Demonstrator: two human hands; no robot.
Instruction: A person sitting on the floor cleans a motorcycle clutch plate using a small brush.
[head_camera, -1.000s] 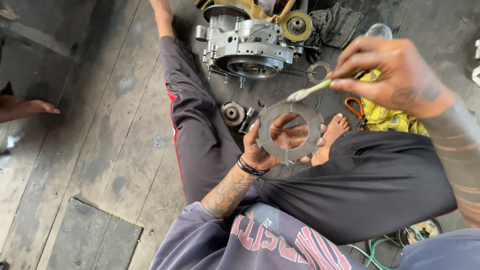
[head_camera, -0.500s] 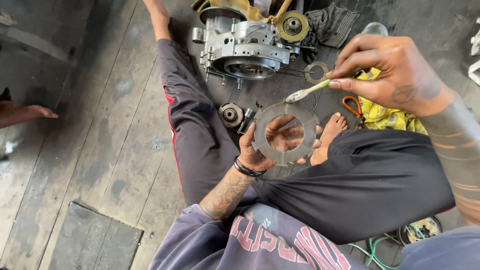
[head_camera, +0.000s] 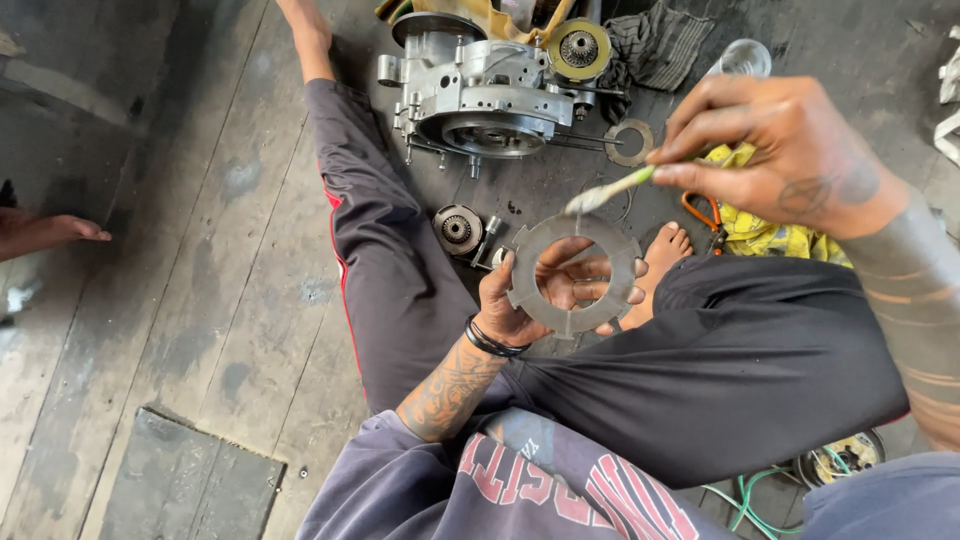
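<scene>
Still seated on the wooden floor (head_camera: 150, 300) before the grey engine casing (head_camera: 480, 85), I note little change: the left hand (head_camera: 545, 295) keeps its fingers closed round the notched metal ring (head_camera: 572, 272), held flat above my lap. The right hand (head_camera: 780, 150) stays pinched on the small brush (head_camera: 610, 190), whose bristles have stayed at the ring's upper edge, so brushing continues.

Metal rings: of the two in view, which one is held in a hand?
The larger notched ring, held up in the left hand. The smaller plain ring lies flat on the floor by the engine case.
</scene>
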